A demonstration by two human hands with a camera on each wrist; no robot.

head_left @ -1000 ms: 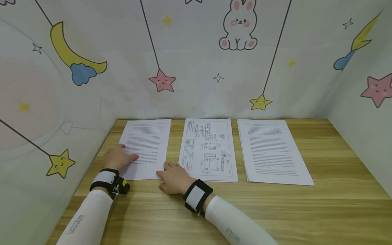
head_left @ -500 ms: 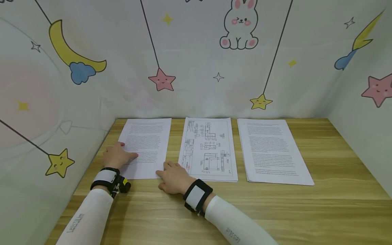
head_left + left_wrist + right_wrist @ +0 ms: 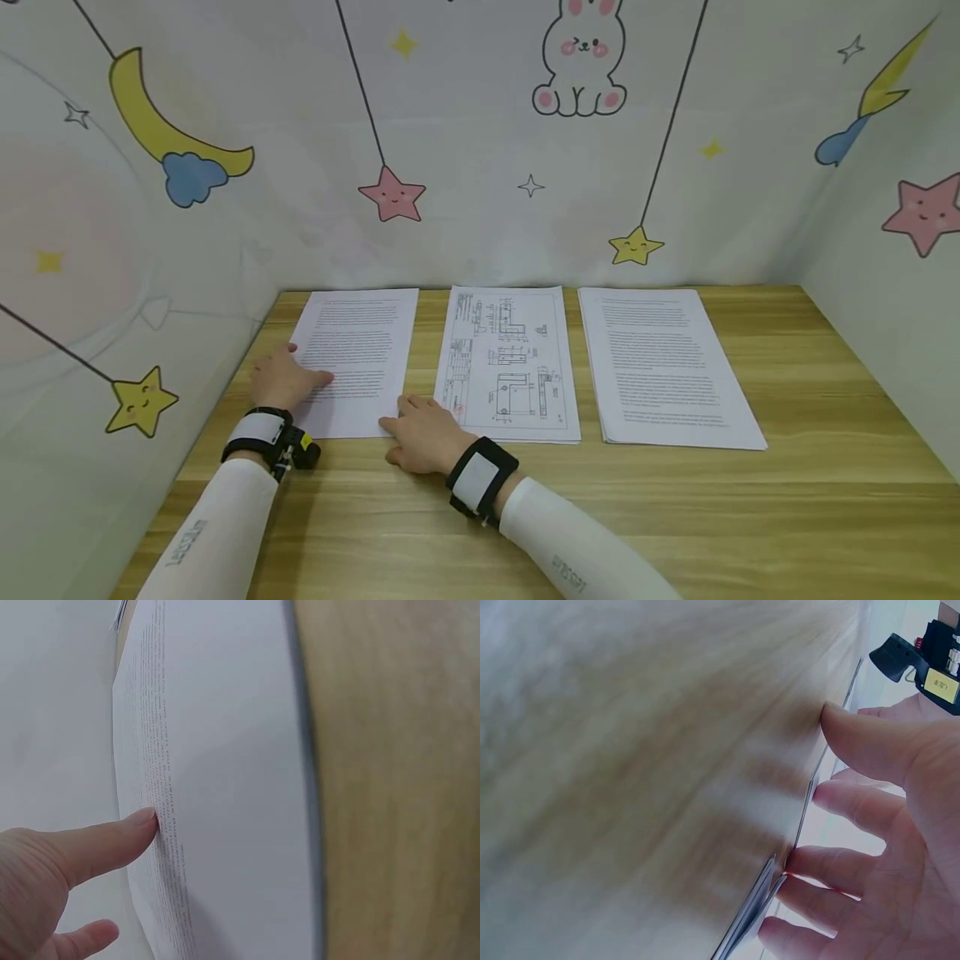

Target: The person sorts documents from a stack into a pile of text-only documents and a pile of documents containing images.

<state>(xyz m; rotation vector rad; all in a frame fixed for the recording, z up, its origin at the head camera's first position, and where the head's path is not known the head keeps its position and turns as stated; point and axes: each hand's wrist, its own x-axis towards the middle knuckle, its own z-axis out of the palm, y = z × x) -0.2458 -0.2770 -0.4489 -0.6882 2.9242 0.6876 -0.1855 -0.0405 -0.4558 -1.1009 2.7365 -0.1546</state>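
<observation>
Three paper stacks lie in a row on the wooden table (image 3: 600,517). On the left stack of printed text (image 3: 367,333) rests my left hand (image 3: 282,382), thumb spread over the page and fingers at its left edge. The left wrist view shows the thumb (image 3: 112,844) touching the top sheet (image 3: 240,780). My right hand (image 3: 429,436) lies between the left stack's lower right corner and the middle stack, topped by a technical drawing (image 3: 555,342). Fingers (image 3: 862,806) touch the paper edges in the right wrist view; neither hand grips anything.
A right stack of printed text (image 3: 663,358) lies beyond the middle one, its sheets slightly uneven at the lower left. A white curtain (image 3: 465,125) with cartoon prints rises behind the table and along both sides.
The head view has shifted slightly. Both hands and all three stacks hold nearly the same positions on the table.
</observation>
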